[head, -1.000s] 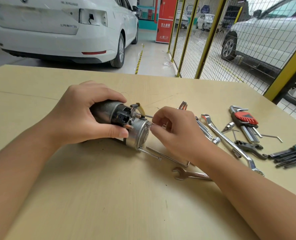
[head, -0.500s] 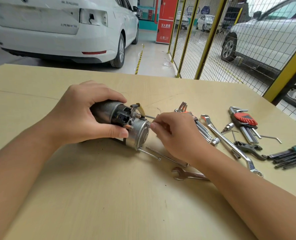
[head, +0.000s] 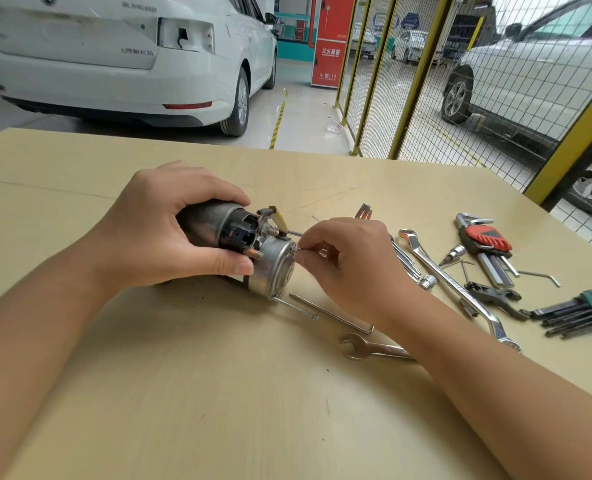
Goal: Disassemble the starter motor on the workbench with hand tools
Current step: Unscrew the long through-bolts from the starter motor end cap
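Observation:
The starter motor (head: 270,261) lies on its side on the wooden workbench (head: 183,393), its silver end cap facing right. My left hand (head: 163,233) grips its dark body from above, thumb pressed near the copper terminal. My right hand (head: 346,265) pinches a small screw or bolt head at the end cap's upper edge. A long through bolt (head: 296,308) sticks out of the cap's lower edge and rests on the bench. A long L-shaped hex key (head: 332,315) lies just beside it.
Tools lie to the right: an open-end spanner (head: 367,348), a long offset ring spanner (head: 460,289), a red hex key set (head: 486,242), a teal hex key set (head: 585,313), sockets and a bit. Yellow mesh fencing and parked cars stand beyond the bench.
My right hand has shifted slightly at the end cap, its fingers turning on the small fastener. My left hand and the motor have stayed in place.

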